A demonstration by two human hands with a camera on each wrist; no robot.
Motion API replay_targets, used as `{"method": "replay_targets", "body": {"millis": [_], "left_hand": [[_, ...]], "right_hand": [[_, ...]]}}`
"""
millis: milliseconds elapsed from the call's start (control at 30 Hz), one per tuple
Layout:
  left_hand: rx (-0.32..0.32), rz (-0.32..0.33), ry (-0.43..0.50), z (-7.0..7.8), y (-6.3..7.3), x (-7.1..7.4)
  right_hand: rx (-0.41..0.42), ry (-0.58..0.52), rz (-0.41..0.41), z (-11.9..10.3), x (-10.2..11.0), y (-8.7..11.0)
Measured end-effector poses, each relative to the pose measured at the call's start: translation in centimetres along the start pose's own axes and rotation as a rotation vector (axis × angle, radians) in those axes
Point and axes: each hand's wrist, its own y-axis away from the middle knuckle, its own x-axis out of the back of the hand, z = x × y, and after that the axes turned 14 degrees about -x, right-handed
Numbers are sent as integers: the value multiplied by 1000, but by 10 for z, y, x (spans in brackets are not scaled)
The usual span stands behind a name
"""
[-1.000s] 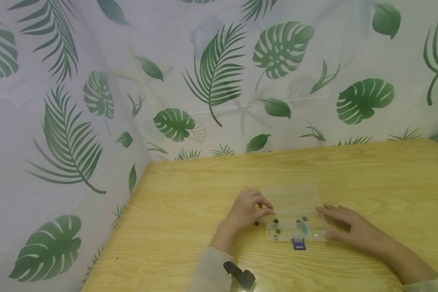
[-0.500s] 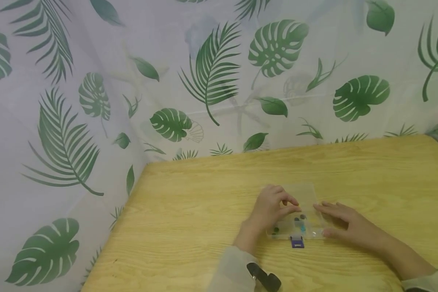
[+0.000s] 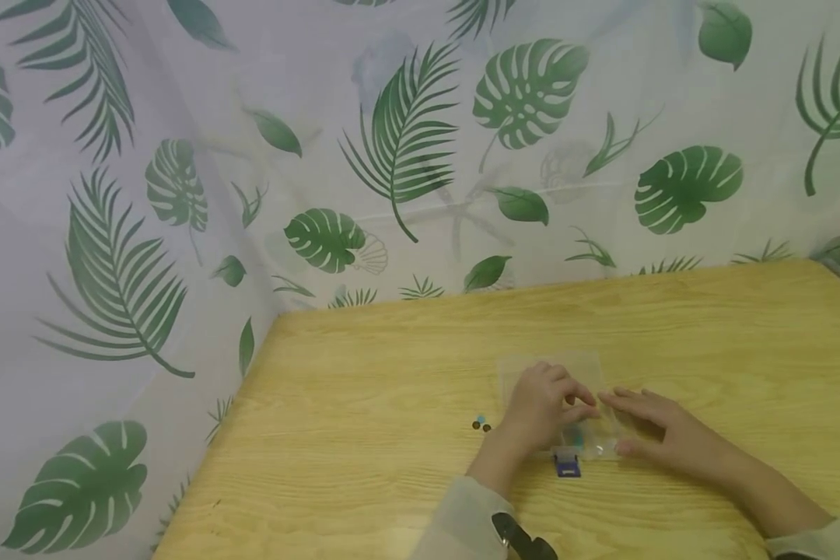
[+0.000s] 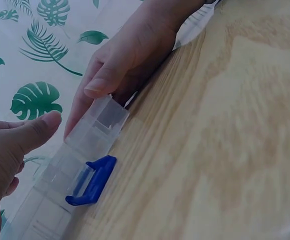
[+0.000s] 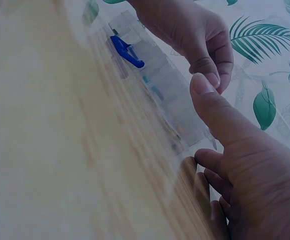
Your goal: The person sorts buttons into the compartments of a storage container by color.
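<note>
A clear plastic compartment box lies on the table with its lid folded back. A blue latch hangs at its front. My left hand is over the compartments, thumb and forefinger tips brought together; whether something small sits between them is hidden. Blue-green pieces show inside, while the left compartments are covered by that hand. At the box's right end my right hand rests with fairly straight fingers, the thumb by the front corner and fingertips by the back one.
Left of the box lie two small dark round pieces and a light-blue piece. The wood-grain table meets a leaf-printed curtain along its back and left. A dark strap is on the left sleeve.
My left hand has moved rightward across the box from its left side, uncovering the small pieces on the table. The right hand has stayed by the box's right end.
</note>
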Motion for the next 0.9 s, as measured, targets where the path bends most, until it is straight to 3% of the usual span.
{"method": "replay_targets", "body": {"millis": [200, 600, 900], "left_hand": [[41, -32, 27, 0, 3, 1], [64, 26, 57, -15, 17, 13], [186, 79, 267, -31, 41, 25]], "right_hand": [[10, -6, -10, -2, 0, 0], [-17, -4, -13, -5, 1, -1], [-41, -6, -26, -4, 0, -1]]}}
